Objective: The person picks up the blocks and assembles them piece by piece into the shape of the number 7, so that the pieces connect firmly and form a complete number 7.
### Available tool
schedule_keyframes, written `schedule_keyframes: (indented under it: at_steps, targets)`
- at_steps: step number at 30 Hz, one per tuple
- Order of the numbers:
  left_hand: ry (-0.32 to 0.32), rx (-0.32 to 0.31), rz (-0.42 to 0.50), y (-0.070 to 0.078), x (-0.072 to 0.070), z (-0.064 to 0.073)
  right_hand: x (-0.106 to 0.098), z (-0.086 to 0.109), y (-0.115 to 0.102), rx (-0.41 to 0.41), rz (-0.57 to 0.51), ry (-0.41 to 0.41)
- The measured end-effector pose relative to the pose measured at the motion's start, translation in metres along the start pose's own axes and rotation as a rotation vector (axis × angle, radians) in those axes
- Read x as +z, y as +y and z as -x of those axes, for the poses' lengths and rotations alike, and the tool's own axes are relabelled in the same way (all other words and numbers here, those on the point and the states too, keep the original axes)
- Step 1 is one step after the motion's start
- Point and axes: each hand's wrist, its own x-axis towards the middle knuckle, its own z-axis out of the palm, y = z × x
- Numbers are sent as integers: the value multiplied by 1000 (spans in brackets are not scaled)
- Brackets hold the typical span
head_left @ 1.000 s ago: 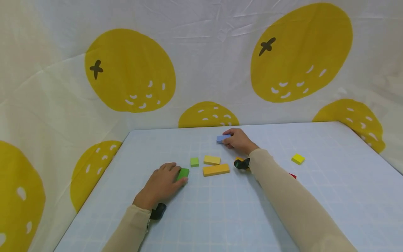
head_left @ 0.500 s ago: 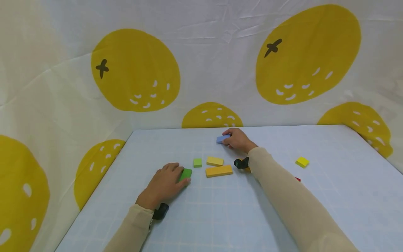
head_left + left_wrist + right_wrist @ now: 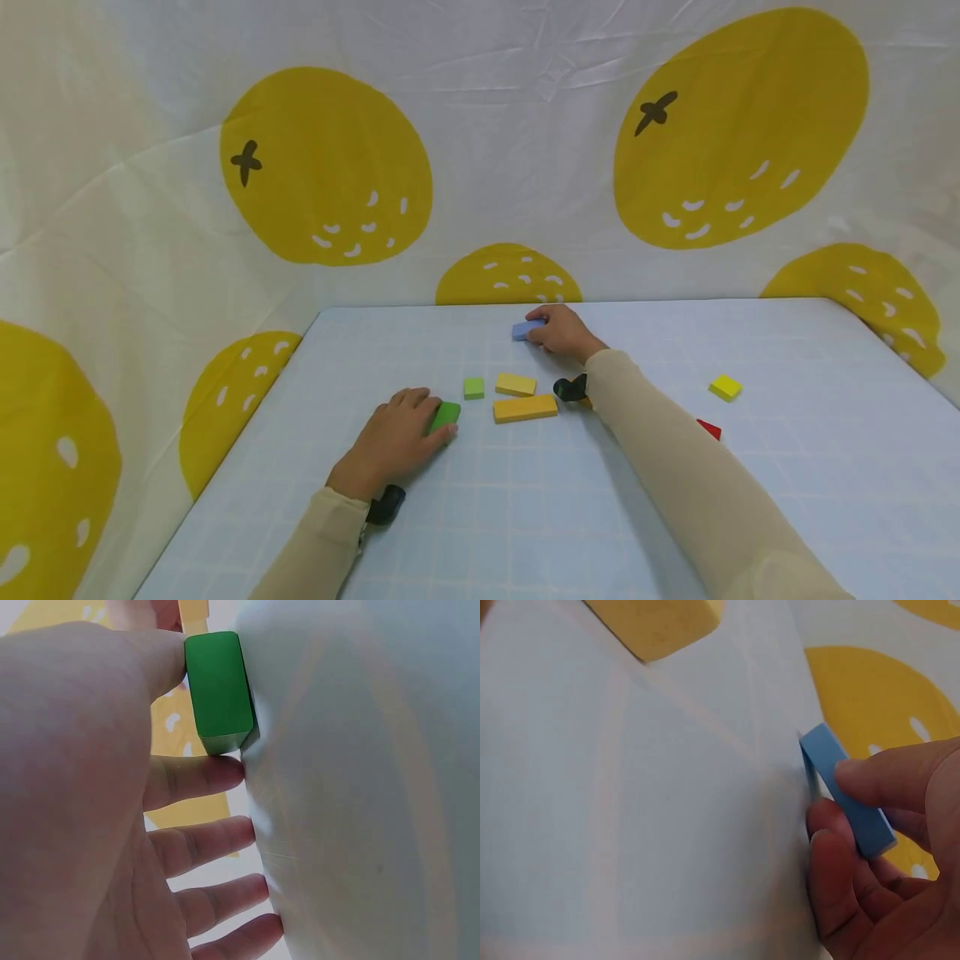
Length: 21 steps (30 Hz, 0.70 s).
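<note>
My left hand point(image 3: 397, 437) grips a green block point(image 3: 446, 415) on the left of the table. In the left wrist view the block point(image 3: 219, 686) sits between the thumb and the index finger, and the other fingertips touch the tabletop. Toward the back of the table, my right hand point(image 3: 566, 333) pinches a blue block point(image 3: 522, 331). The right wrist view shows the thumb on one face of this blue block point(image 3: 847, 791), with fingers curled under its near end.
Between the hands lie a light green block point(image 3: 473, 388), a pale yellow block point(image 3: 515, 384) and a longer orange-yellow block point(image 3: 525, 408). A bright yellow block point(image 3: 725, 387) lies right of the right arm. That sleeve partly covers a red block point(image 3: 709, 429) and an orange one.
My right hand has slid slightly left with the blue block, relative to the other blocks. The left hand stays put on the green block. The head view has shifted a little.
</note>
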Motion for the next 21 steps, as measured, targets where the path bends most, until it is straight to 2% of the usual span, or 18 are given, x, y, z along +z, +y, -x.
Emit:
schedule_keyframes:
  at_steps: [6,18,21]
  targets:
    - [0,8,-9,-1,3,-2,3,-4,3,-33,75,43]
    - [2,25,-6,-5,3,-1,6,-5,-3,-58,197,20]
    - [6,24,-9,-6,3,-2,5,-5,-4,-65,200,18]
